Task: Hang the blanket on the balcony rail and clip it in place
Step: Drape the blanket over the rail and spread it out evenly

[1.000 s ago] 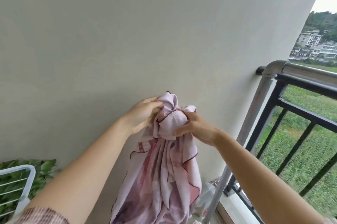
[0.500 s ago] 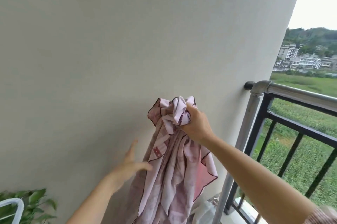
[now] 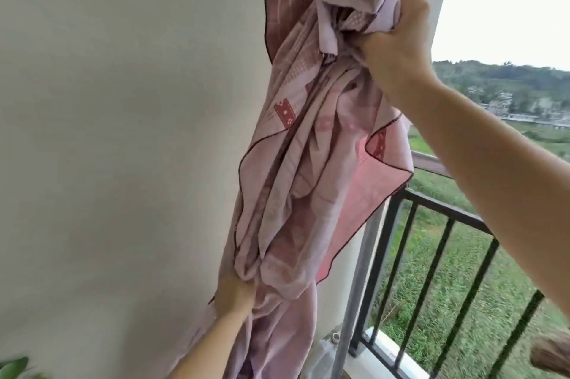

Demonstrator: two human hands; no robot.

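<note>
Right hand [image 3: 398, 51] and left hand [image 3: 234, 295] well apart, both gripping the blanket [image 3: 296, 181]. Right one up high, fist clamped round a bunched wad of the top edge. Left one way lower, squeezing a gathered fold close to the wall [image 3: 123, 131]. Pink, dark-trimmed, kinda twisted into one long drape between the two hands, up in the air by the wall corner. Not on the rail [image 3: 430, 164] yet. Rail off to the right, partly hidden behind the cloth, black bars [image 3: 431, 258] underneath.

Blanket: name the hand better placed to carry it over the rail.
Likely right. The right hand grips the blanket by its bunched top, high above the rail; the left hand holds lower folds by the wall.
</note>
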